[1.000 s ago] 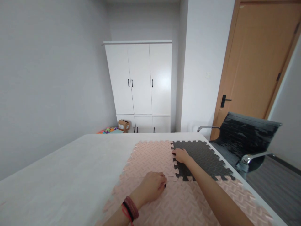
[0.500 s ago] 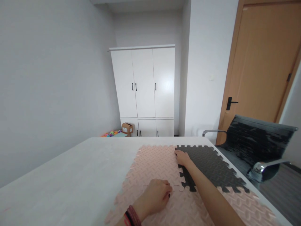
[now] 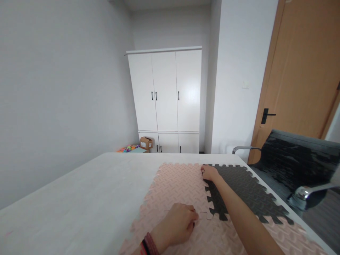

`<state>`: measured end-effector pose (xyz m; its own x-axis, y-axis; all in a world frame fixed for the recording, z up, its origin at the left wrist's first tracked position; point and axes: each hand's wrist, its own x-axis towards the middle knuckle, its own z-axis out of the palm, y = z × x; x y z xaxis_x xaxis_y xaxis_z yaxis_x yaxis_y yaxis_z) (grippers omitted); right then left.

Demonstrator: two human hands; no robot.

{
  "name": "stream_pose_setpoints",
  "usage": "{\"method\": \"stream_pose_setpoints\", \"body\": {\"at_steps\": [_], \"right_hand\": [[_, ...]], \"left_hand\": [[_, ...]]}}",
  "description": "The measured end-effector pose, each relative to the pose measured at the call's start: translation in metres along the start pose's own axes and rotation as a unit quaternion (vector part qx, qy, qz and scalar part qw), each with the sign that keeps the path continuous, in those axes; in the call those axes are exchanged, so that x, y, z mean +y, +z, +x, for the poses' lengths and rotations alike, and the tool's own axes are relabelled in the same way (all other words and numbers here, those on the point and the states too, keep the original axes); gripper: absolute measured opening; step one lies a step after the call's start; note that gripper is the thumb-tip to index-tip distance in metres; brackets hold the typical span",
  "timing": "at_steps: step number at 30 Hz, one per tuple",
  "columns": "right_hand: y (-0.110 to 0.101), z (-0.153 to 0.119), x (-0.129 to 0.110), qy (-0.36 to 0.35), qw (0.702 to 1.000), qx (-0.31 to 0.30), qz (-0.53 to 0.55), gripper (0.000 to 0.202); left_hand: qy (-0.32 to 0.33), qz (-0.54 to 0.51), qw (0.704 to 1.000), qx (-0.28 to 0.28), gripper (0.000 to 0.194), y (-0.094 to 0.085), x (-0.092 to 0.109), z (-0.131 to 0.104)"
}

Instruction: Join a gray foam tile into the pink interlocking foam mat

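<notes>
While the head view takes in a bare room, the work sits low in it: interlocking foam mats spread on a white counter (image 3: 87,191). A pink mat (image 3: 177,182) lies at the far middle, a black mat (image 3: 244,191) is toothed into its right edge, and more pink mat (image 3: 212,237) runs along the near side.

Reaching far forward, the right hand (image 3: 209,172) lies palm down at the far end of the seam between pink and black, its fingers together and flat on the foam, clamped on nothing. Nearer in, the left hand (image 3: 182,223) is curled knuckles-up, fingertips bunched and pressing where pink teeth meet close to the black mat's near corner (whether they pinch a tab cannot be told).

As a judgement, the step in hand is seating the puzzle teeth along this seam. A next move would call for firm downward pressure tooth by tooth, keeping the mats from sliding on the smooth counter.

Behind stand a white cupboard (image 3: 166,99), a wooden door (image 3: 302,71) and a black chair (image 3: 300,159) at the right.
</notes>
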<state>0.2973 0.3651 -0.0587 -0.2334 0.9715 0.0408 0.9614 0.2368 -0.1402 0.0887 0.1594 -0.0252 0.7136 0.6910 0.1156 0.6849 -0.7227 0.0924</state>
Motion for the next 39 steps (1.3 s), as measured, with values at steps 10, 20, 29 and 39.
{"method": "stream_pose_setpoints", "body": {"at_steps": [10, 20, 29, 39], "right_hand": [[0.018, 0.013, 0.0, 0.004, 1.0, 0.025, -0.009, 0.033], [0.014, 0.003, 0.004, 0.003, 0.999, -0.002, 0.038, 0.044], [-0.014, -0.112, -0.011, -0.134, 0.987, -0.019, 0.083, 0.058], [-0.053, -0.335, 0.021, -0.093, 0.971, -0.067, 0.211, 0.057]], "left_hand": [[-0.006, -0.007, 1.0, -0.023, 0.014, 0.003, 0.001, 0.004], [-0.033, -0.04, 0.998, -0.029, 0.019, -0.002, 0.006, 0.001], [-0.059, -0.015, 0.998, -0.034, 0.025, 0.001, 0.026, -0.001], [-0.094, 0.021, 0.995, -0.013, 0.042, -0.002, 0.047, -0.002]]}}
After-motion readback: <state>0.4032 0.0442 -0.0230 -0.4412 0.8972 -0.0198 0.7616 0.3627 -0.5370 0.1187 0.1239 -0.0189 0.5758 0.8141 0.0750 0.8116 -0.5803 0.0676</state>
